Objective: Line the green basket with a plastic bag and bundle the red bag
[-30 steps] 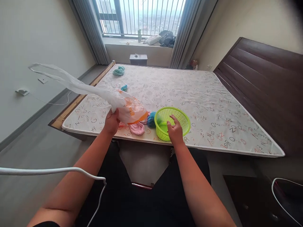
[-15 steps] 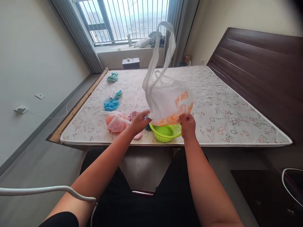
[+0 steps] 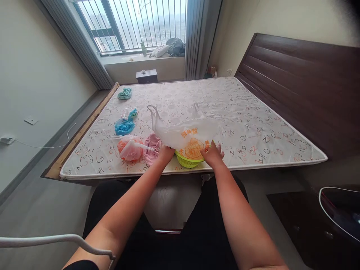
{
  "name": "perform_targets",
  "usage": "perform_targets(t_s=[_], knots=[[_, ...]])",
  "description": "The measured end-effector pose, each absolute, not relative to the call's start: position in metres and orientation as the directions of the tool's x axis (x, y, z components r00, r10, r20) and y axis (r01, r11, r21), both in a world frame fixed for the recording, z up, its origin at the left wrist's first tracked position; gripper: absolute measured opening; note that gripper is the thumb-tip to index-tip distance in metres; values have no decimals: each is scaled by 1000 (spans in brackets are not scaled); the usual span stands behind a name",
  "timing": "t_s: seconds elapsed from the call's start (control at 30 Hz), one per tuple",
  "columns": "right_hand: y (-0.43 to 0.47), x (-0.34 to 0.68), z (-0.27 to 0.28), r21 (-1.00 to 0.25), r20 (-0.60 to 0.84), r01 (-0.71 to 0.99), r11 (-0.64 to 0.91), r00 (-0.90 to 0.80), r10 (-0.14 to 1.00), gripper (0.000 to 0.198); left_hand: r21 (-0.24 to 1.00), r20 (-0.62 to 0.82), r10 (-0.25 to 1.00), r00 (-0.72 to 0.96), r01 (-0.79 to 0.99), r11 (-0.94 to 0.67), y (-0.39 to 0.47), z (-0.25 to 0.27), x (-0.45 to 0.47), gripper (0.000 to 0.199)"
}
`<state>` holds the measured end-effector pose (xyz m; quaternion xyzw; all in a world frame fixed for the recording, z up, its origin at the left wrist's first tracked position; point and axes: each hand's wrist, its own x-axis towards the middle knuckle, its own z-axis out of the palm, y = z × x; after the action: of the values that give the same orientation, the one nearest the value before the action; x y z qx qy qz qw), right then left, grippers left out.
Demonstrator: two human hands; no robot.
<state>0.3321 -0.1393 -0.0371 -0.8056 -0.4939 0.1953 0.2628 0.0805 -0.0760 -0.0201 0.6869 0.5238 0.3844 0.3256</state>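
Note:
A white plastic carrier bag (image 3: 177, 131) with orange print lies spread over a lime-green plastic basket (image 3: 187, 162), its loop handles pointing away from me. My left hand (image 3: 166, 153) is closed on the bag's near left corner, though its fingertips are partly hidden. At the right corner, my right hand (image 3: 213, 154) pinches the bag between thumb and fingers, beside the basket's rim. Left of my left hand lie a pink cloth (image 3: 152, 147) and a thin plastic bag with something pink-orange inside (image 3: 131, 149).
Farther left on the mattress (image 3: 253, 150) are a crumpled blue plastic bag (image 3: 124, 126) and a teal bundle (image 3: 125, 93). A dark headboard (image 3: 295, 75) rises at the right. A small nightstand (image 3: 146, 76) stands beyond the bed, below the window.
The carrier bag has come down and flattened over the basket; its handles, upright before, have dropped forward. Both hands have lowered slightly with it. The view has shifted a little to the right.

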Motion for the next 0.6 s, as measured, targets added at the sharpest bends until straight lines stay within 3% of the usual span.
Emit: perform_targets(t_s=[0.17, 0.27, 0.37, 0.47, 0.6], knots=[[-141, 341, -37, -872, 111, 458, -172, 528, 842, 39, 936, 175, 985, -15, 314, -161, -82, -8, 68, 76], [-140, 341, -37, -891, 147, 434, -137, 559, 816, 59, 942, 256, 953, -165, 266, -207, -89, 7, 65, 85], [-136, 337, -39, -841, 151, 519, -155, 500, 853, 74, 847, 436, 872, -221, 429, -315, -90, 27, 68, 93], [-132, 334, -43, -737, 172, 651, -182, 442, 881, 52, 670, 500, 865, 41, 615, -416, -77, 45, 77, 90], [-130, 331, -50, -607, 95, 748, -266, 402, 911, 17, 545, 222, 943, 249, 770, -332, -49, 53, 88, 81]])
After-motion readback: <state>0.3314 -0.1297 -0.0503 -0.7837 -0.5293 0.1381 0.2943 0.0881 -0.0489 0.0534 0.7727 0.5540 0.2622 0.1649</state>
